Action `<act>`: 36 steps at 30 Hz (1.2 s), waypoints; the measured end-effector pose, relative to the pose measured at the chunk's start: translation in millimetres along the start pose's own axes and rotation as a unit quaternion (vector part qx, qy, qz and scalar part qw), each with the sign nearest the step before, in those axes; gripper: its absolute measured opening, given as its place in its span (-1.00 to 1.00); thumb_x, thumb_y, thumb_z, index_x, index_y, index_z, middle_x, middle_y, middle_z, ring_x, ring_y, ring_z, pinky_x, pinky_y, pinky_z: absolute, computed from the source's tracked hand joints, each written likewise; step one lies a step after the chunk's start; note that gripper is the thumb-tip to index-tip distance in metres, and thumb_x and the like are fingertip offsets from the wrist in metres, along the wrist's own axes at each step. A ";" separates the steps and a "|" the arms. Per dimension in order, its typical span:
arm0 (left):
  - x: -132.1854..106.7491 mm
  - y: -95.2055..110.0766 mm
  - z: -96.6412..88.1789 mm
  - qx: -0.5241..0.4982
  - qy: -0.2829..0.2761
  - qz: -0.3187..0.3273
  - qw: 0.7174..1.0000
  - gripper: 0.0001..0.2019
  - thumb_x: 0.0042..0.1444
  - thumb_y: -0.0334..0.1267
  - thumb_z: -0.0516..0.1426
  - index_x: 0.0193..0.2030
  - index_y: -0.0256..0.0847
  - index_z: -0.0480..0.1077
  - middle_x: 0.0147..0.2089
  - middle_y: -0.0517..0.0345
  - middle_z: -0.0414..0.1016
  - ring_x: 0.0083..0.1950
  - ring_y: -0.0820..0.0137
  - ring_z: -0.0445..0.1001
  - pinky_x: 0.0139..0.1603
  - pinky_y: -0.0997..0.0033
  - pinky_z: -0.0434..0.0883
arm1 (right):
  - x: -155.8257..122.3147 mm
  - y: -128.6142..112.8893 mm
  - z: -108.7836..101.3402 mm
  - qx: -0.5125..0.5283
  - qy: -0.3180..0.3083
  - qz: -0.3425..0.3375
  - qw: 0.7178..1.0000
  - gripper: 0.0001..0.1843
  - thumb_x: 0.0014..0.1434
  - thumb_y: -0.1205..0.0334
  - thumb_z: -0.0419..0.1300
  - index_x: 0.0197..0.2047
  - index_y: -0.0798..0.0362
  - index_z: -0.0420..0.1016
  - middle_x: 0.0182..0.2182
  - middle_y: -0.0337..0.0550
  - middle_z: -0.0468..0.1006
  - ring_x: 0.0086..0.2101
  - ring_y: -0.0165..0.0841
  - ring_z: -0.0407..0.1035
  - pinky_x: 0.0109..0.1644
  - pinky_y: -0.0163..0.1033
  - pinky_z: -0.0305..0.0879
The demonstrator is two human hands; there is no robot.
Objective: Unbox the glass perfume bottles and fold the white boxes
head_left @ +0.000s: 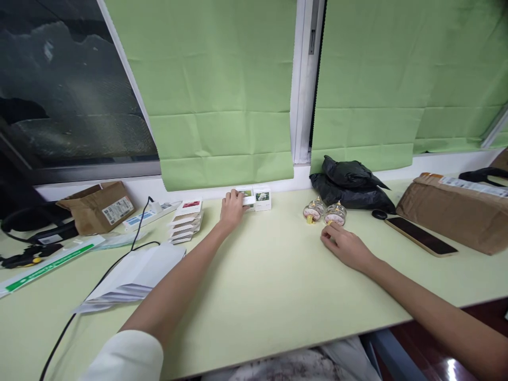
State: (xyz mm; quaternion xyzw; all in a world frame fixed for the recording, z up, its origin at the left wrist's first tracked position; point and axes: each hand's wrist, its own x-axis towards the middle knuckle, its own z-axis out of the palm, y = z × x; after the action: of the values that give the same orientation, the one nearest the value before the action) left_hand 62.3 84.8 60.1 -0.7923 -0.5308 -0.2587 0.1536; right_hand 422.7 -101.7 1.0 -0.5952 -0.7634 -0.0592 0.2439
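Observation:
My left hand (232,207) reaches to the back of the table, its fingers closed on a small white card (249,200). Right beside it, against the wall, stands a small white stack with a white-flower picture (262,198) on its front. Two ornate round glass-like containers (313,210) with gold trim sit to the right. My right hand (346,246) rests on the table just in front of the right-hand container (335,212). Its fingers are curled together at a gold bit; whether they grip it is hidden.
A fanned stack of picture-fronted packets (186,219) and white paper envelopes (137,272) lie left, crossed by a black cable (107,272). A torn brown parcel (99,208) stands behind. Rightward are black plastic bags (353,185), a phone (420,236) and a brown package (456,211).

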 end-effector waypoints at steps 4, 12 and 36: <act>-16.4 0.1 -18.5 -0.037 -0.023 0.030 0.999 -0.70 0.30 -0.20 0.23 0.13 -0.16 0.37 0.11 -0.10 0.50 0.15 0.03 0.44 0.09 0.11 0.36 | 4.1 -13.4 -9.9 0.030 -0.012 -0.040 0.999 -0.79 0.46 0.14 0.00 -0.09 -0.05 0.44 -0.14 -0.11 0.53 -0.26 -0.25 0.46 -0.22 -0.18 0.31; -87.4 22.2 -78.6 -0.285 -0.108 0.007 0.952 -0.68 0.30 0.06 0.17 0.03 -0.08 0.43 -0.03 0.13 0.57 -0.13 0.25 0.53 -0.19 0.32 0.37 | 49.3 -91.8 -28.2 0.155 -0.050 -0.169 0.972 -0.67 0.48 0.08 0.05 0.25 -0.13 0.34 0.05 -0.06 0.47 -0.30 -0.33 0.44 -0.12 -0.14 0.37; -134.8 23.4 -70.4 -0.270 -0.056 0.058 0.960 -0.21 0.09 0.02 0.38 0.43 0.13 0.20 0.15 -0.03 0.28 0.19 0.07 0.36 0.10 0.11 0.47 | 69.6 -136.8 41.6 0.635 -0.146 -0.004 0.758 -0.60 0.34 -0.06 0.23 0.12 -0.05 0.38 -0.25 -0.23 0.48 -0.34 -0.34 0.48 -0.18 -0.14 0.48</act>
State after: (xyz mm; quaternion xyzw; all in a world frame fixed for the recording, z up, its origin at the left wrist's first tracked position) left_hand 25.7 -63.4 41.2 -0.8468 -0.4024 -0.3385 -0.0807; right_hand 269.9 -63.5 22.9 -0.3017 -0.6546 0.5258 0.4517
